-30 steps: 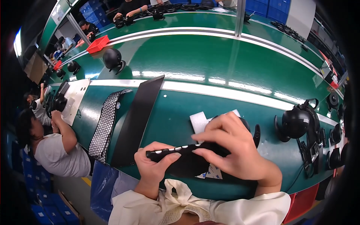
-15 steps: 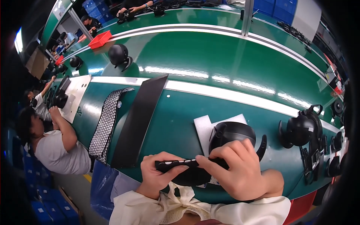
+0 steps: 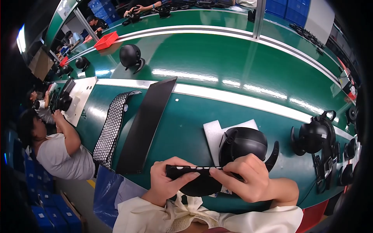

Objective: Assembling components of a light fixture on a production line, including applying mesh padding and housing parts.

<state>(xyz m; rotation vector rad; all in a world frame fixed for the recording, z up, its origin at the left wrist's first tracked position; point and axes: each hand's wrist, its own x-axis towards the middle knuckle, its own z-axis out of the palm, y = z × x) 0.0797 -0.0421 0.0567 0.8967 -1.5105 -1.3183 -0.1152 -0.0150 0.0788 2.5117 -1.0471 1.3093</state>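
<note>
A black strip (image 3: 194,170) with white dots is being pinched at its ends by the left hand (image 3: 168,182) and right hand (image 3: 245,181), low over the green desk (image 3: 186,128). Just behind, a black helmet (image 3: 244,143) is resting on white foam (image 3: 213,134), its front now less covered than before. Farther left, a black panel (image 3: 147,124) and a dotted mat (image 3: 112,128) are lying, with a red bin (image 3: 105,40) far back.
</note>
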